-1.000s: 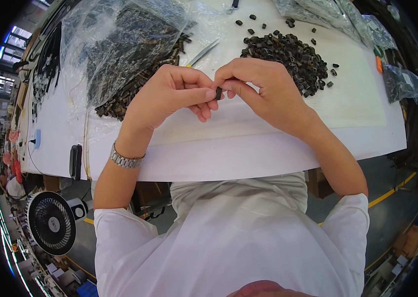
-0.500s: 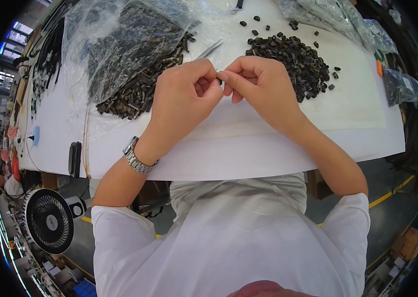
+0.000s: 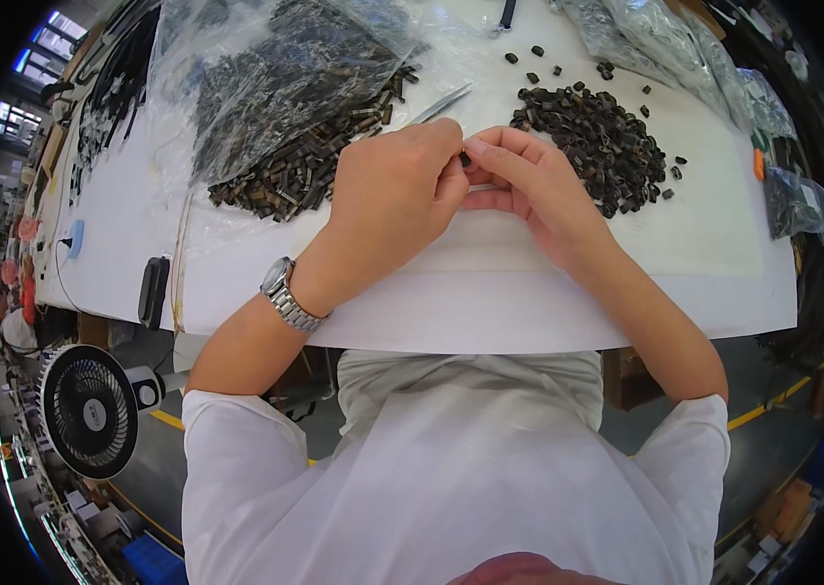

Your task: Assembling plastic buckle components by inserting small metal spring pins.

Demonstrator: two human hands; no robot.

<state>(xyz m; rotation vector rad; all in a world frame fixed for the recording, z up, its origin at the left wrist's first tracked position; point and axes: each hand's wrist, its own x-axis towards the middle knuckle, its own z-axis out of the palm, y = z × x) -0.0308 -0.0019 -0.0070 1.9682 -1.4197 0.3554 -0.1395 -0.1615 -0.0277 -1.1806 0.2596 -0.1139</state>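
My left hand [image 3: 394, 187] and my right hand [image 3: 547, 187] meet fingertip to fingertip above the white tabletop. Pinched between them is a small black piece [image 3: 466, 159], mostly covered by the fingers. The right thumb and index finger press at it while the other right fingers are loosely bent. Just beyond my left hand lies a pointed metal tool, seemingly tweezers [image 3: 445, 100]. A heap of short dark strip-like pieces [image 3: 280, 180] lies to the left, partly under a clear plastic bag [image 3: 178, 88]. To the right is a heap of small black loop-shaped pieces [image 3: 607, 146].
Several loose black pieces lie around the right heap. Plastic bags [image 3: 646, 39] line the far right, near an orange-handled tool [image 3: 759, 164]. A black oblong object [image 3: 153, 292] sits at the near left edge, with a fan [image 3: 90, 411] beside the table.
The view has shifted, so the table things appear farther right. My hands remain together at the small black piece. My right fingers have opened out from a tighter curl.
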